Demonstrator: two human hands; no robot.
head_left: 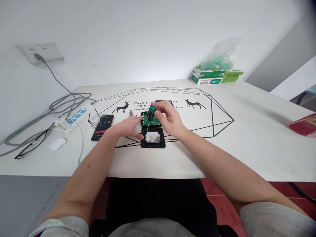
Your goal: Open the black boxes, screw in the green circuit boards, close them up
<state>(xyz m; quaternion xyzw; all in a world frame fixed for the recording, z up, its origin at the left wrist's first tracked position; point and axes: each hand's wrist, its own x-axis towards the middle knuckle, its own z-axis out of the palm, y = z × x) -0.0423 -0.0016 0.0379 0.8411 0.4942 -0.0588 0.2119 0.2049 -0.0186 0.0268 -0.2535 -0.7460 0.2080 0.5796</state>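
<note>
My right hand [170, 120] is closed round a small screwdriver with a green handle [151, 113], its thin shaft pointing down to the near edge of a green circuit board [153, 121]. My left hand [129, 126] lies flat on the table with its fingers stretched toward the board's left edge, steadying it. Just in front of the board lies a square black housing [153, 138] with a pale metal plate in its middle. A dark object [161, 102] shows behind my right hand, mostly hidden.
A phone [102, 126] with a running timer lies left of my left hand. Further left are a white power strip [74, 119] with grey cables, glasses [32, 144] and a white earbud case [57, 144]. Green boxes [212, 76] stand at the back, a red packet [304, 125] at the right edge.
</note>
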